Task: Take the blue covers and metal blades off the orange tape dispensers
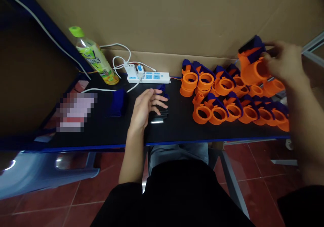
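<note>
Right hand (285, 63), upper right of the frame, is raised above the black-topped surface (101, 129); its grip is clamped on an orange plastic ring-shaped part with a dark blue cap (253, 65). The image is blurred there, so finger placement cannot be read exactly. The held part sits clear of the surface, above the far right end of the rows of matching orange-and-blue ring parts (227, 102), which stand in two lines across the right half of the surface.

Left hand (146, 107), centre of the frame, lies palm down with fingers spread and apart, holding nothing. Its fingertips rest at a small dark blue piece (162, 89) and over a stack of flat black pieces (159, 117).

Left of that hand stands a dark blue block-shaped part (117, 102). Behind, along the brown cardboard wall (177, 18), lies a white power strip with blue sockets (149, 77) with white cables plugged in. A clear drink bottle with a green cap (95, 56) leans at upper left.
</note>
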Demonstrator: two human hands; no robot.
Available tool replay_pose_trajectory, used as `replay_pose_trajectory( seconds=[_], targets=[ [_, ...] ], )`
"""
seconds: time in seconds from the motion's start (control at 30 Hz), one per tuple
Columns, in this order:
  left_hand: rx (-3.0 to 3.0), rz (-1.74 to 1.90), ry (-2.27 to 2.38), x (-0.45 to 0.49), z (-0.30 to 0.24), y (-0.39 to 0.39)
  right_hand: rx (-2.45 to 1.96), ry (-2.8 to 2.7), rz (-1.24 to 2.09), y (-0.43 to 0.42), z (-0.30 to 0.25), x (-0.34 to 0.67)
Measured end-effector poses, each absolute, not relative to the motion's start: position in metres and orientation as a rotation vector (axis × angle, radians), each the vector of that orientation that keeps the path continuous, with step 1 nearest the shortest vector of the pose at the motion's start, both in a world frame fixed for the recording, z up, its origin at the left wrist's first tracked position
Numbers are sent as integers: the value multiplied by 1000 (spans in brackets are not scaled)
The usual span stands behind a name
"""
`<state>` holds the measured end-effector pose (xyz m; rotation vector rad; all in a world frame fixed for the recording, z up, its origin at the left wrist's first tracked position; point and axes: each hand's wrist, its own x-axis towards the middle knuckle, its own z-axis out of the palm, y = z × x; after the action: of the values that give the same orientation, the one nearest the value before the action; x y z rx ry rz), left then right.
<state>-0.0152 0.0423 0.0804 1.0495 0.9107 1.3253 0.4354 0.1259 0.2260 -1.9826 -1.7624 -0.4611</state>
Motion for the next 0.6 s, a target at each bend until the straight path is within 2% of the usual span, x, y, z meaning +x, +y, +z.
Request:
replay_pose_trajectory(
  seconds=[0.17, 0.3, 0.47, 0.6],
  targets=[
    [1054, 1218, 817, -6, 83, 34, -1729, -2228, -281, 81, 218, 318],
    [861, 1209, 558, 10, 81, 25, -1492, -2528, -412, 51, 186, 235],
    [662, 1429, 649, 24, 79, 25, -1427, -2789, -583, 29, 166, 172],
    [550, 1585, 747, 21, 79, 32, -1384, -2895, -580, 30, 168, 153]
  ],
)
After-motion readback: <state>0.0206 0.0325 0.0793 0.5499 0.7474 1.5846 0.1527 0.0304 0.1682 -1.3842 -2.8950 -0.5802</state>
